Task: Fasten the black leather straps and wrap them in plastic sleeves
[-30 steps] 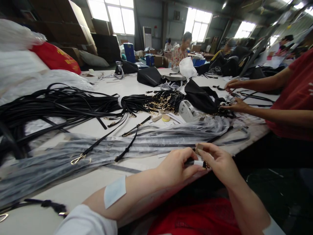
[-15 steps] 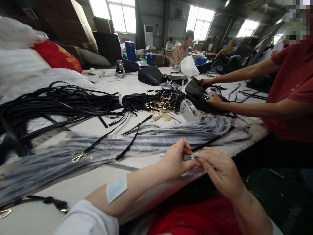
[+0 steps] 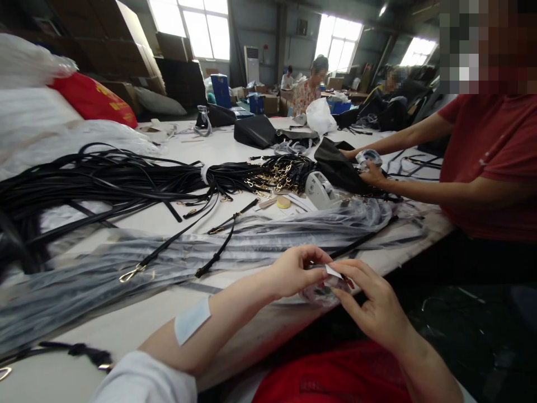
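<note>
Clear plastic bundle (image 3: 321, 294), one: held over the near edge of the bench (image 3: 104, 327), pinched by fingers of the left hand (image 3: 293, 274). Right hand (image 3: 375, 302): fingers parted beside white slip (image 3: 333, 271), grip unclear. Step, seemingly two-handed handling; next move called for steadiness.

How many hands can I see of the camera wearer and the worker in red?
4: the wearer's left hand and right hand, both at a clear bundle; the co-worker's near hand and far hand, both by a black item. The far one is partly hidden.
</note>
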Available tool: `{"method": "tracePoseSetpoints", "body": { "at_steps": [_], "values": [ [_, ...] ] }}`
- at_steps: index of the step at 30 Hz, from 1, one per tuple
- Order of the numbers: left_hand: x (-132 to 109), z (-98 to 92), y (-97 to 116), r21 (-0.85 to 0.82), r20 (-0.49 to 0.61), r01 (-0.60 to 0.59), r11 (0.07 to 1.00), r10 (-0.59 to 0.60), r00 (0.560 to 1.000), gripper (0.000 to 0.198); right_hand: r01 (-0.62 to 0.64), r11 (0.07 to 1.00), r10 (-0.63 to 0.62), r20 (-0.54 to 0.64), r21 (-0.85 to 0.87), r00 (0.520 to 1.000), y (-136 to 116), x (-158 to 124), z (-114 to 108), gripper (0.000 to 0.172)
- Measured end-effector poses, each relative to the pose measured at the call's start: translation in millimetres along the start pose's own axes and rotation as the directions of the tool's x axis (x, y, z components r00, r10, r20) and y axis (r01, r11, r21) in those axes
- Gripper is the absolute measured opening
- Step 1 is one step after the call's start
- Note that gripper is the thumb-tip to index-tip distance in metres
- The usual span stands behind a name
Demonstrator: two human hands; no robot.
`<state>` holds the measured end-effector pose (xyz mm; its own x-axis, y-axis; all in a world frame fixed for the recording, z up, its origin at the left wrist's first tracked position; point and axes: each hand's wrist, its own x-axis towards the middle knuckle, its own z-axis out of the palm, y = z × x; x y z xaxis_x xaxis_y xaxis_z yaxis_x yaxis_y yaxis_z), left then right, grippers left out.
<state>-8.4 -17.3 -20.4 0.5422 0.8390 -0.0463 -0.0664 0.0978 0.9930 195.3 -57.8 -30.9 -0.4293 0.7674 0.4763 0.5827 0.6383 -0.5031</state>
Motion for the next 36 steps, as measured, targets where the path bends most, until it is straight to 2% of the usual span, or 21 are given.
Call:
{"method": "tracePoseSetpoints", "body": {
  "at_steps": [6, 14, 17, 19, 22, 29, 32, 34, 36],
  "values": [
    [-1, 1.1, 4, -0.155, -0.004, 0.077, 0.985, -0.079, 0.997, 0.026, 0.011, 1.000, -0.012, -0.052, -0.012, 0.999, 2, -1, 4, 0.038],
    [-1, 0.6, 7, -0.316, 0.029, 0.203, 0.927, -0.204, 0.979, 0.019, 0.042, 0.999, -0.039, -0.102, 0.030, 0.994, -3, 6, 5, 0.029],
    [-1, 0.5, 6, -0.363, 0.110, 0.286, 0.887, -0.264, 0.958, 0.018, 0.048, 0.998, -0.044, -0.082, 0.047, 0.996, -8, 9, 5, 0.022],
    [-2, 1.0, 4, -0.322, 0.161, 0.329, 0.888, -0.291, 0.943, 0.018, 0.042, 0.997, -0.039, -0.050, 0.062, 0.998, -11, 9, 5, 0.016],
    [-2, 2.6, 0, -0.284, 0.149, 0.308, 0.908, -0.276, 0.950, 0.025, 0.033, 0.996, -0.030, -0.033, 0.083, 0.999, -11, 8, 4, 0.013],
    [-3, 4.8, 3, -0.361, 0.094, 0.281, 0.889, -0.265, 0.960, 0.034, 0.056, 0.991, -0.054, -0.017, 0.123, 0.998, -6, 5, 0, 0.023],
    [-3, 4.4, 4, -0.348, 0.106, 0.273, 0.897, -0.251, 0.962, 0.039, 0.062, 0.986, -0.058, -0.027, 0.155, 0.998, -10, 4, -4, 0.019],
    [-3, 3.6, 4, -0.338, 0.129, 0.276, 0.900, -0.246, 0.961, 0.044, 0.079, 0.981, -0.076, -0.028, 0.175, 0.997, -11, 5, -8, 0.009],
    [-4, 2.7, 4, -0.317, 0.126, 0.271, 0.909, -0.243, 0.962, 0.047, 0.086, 0.981, -0.077, -0.053, 0.176, 0.996, -6, 11, -12, 0.013]
  ]
}}
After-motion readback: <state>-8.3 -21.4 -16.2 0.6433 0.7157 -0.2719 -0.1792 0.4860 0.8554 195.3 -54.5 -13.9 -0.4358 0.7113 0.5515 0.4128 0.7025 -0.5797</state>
